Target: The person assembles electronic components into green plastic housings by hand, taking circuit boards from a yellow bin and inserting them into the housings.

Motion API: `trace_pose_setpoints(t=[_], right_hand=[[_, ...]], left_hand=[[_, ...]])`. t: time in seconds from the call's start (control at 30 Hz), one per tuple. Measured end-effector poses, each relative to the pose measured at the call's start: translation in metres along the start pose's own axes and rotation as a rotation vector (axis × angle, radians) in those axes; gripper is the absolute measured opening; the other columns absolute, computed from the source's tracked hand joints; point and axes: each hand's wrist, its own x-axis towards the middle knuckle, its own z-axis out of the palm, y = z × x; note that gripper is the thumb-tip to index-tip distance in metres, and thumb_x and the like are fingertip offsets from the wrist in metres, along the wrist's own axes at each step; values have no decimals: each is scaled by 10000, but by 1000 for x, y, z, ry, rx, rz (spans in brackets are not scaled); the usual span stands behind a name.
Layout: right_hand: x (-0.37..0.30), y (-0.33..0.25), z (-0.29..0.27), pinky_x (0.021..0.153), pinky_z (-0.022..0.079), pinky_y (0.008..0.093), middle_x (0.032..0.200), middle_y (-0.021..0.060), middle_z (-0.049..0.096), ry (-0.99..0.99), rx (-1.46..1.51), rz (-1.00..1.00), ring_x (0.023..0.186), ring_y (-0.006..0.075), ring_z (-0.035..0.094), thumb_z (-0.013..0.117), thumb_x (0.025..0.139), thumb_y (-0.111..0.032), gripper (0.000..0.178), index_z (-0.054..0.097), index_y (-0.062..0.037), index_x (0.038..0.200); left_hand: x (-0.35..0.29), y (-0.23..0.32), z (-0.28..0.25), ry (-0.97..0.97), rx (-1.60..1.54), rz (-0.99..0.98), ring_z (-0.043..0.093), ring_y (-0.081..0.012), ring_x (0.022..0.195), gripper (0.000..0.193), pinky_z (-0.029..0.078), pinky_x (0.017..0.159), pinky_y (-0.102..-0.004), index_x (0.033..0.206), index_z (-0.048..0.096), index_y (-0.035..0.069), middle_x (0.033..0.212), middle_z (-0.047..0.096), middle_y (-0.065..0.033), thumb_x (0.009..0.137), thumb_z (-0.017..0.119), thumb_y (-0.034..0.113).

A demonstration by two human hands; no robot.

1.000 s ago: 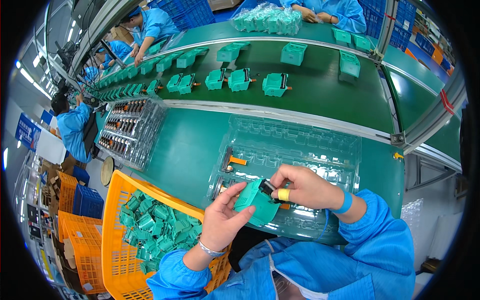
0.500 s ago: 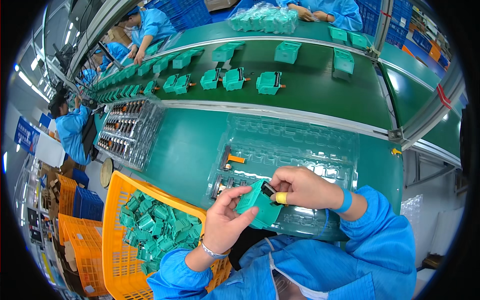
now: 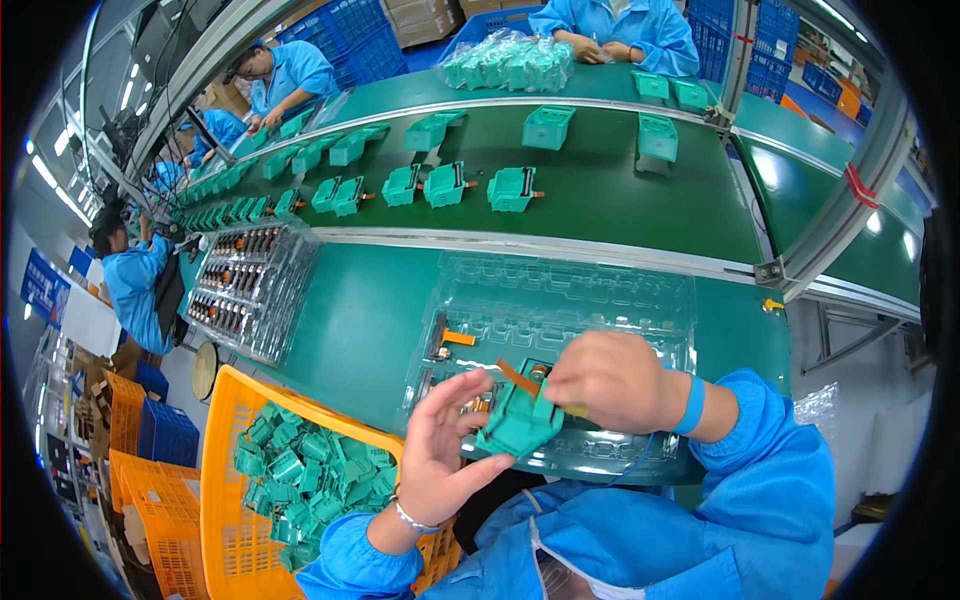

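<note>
- Head view, just below centre and right of it: both hands meet at one green plastic housing (image 3: pixel 520 428), held tilted above the work table (image 3: pixel 365 300).
- The left hand (image 3: pixel 438 468), a silvery bracelet (image 3: pixel 412 520) at its wrist, holds the housing from the left, thumb at the lower edge, other fingers curled along the left side.
- The right hand (image 3: pixel 612 385), with a blue wrist strap (image 3: pixel 692 404), is blurred, fingers bunched at the housing's upper right edge; whether they pinch the housing or something in it, I cannot tell.
- An orange strip (image 3: pixel 518 378) sticks out from the housing's top toward the upper left.
- Behind the hands lies a clear tray (image 3: pixel 575 272); near its left edge sits a dark part (image 3: pixel 437 335) with an orange tab.
- Lower left: a yellow basket (image 3: pixel 222 480) of loose green housings (image 3: pixel 318 470).
- Left of centre: a stack of clear trays (image 3: pixel 290 290) bearing rows of dark parts.
- Across the upper frame, a dark green belt (image 3: pixel 620 200) carries spaced rows of green housings.
- Top right of centre: a co-worker (image 3: pixel 640 30) in blue beside bagged green pieces (image 3: pixel 508 65).
</note>
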Motion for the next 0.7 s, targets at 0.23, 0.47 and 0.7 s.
trace_pose_setpoints(t=[0.23, 0.47, 0.7], right_hand=[[12, 17, -35, 624, 488, 331, 804, 84, 550, -51, -311, -331, 756, 229, 567, 623, 692, -117, 173, 568, -15, 820], [2, 108, -42, 570, 444, 357, 765, 81, 544, 38, -379, 209, 698, 248, 558, 679, 668, -77, 159, 549, -53, 756], [-10, 235, -36, 567, 505, 402, 750, 121, 579, 182, 226, 1492, 653, 242, 589, 702, 688, -41, 151, 583, 12, 764]], left_hand=[[1, -7, -9, 198, 79, 91, 497, -277, 1154, 415, 426, 967, -427, 1182, 432, -1, 1231, 496, -169, 810, 615, -5], [2, 4, -30, 479, 60, 78, 564, -227, 1017, 270, 504, 844, -357, 1092, 493, 8, 1116, 555, -126, 834, 567, -23], [-55, 31, -97, 916, 254, 98, 576, -182, 958, 217, 511, 786, -306, 1059, 516, 19, 1089, 569, -103, 846, 549, -11]])
